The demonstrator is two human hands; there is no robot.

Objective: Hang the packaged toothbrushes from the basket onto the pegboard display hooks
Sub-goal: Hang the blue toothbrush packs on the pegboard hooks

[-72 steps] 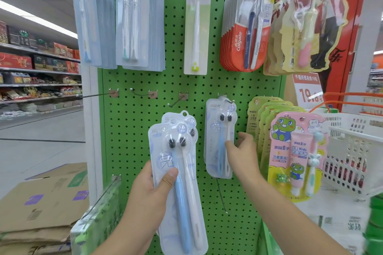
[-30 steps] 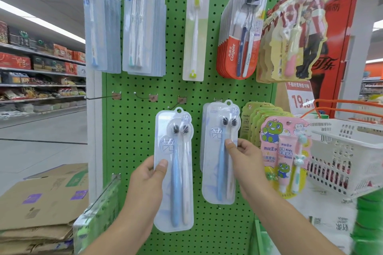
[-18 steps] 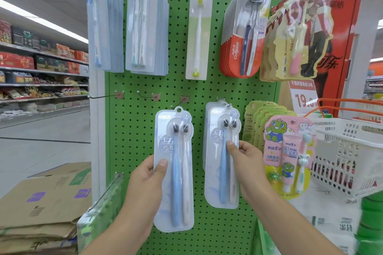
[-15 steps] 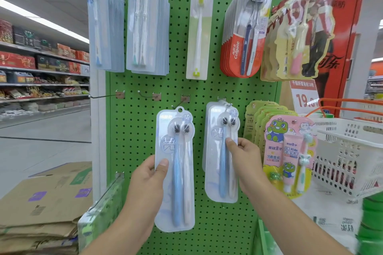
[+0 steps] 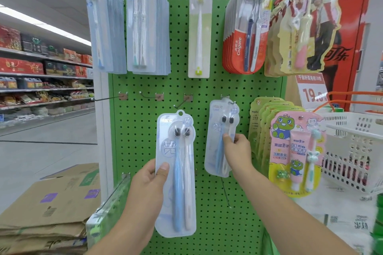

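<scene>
left hand (image 5: 148, 184) gripping toothbrush pack (image 5: 176, 174), right hand (image 5: 238, 153) pinching hung pack (image 5: 220, 138), kids' sets (image 5: 296, 155) beside

bare hooks (image 5: 180, 102) free mid-pegboard (image 5: 145, 151), kids' packs (image 5: 294, 151) crowding right

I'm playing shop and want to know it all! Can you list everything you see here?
pegboard: one, green, centre
held toothbrush pack: one, clear with blue and white brushes, in left hand, below an empty hook
hung toothbrush pack: clear, blue and white brushes, on hook, count behind unclear
Colgate packs: a stack, red, top right
frog kids' kits: a stack, pink and yellow, right
basket: one, white, orange handles, far right
cardboard: flattened stack, brown, lower left
left hand: grips held pack
right hand: fingers pinch hung pack
</scene>
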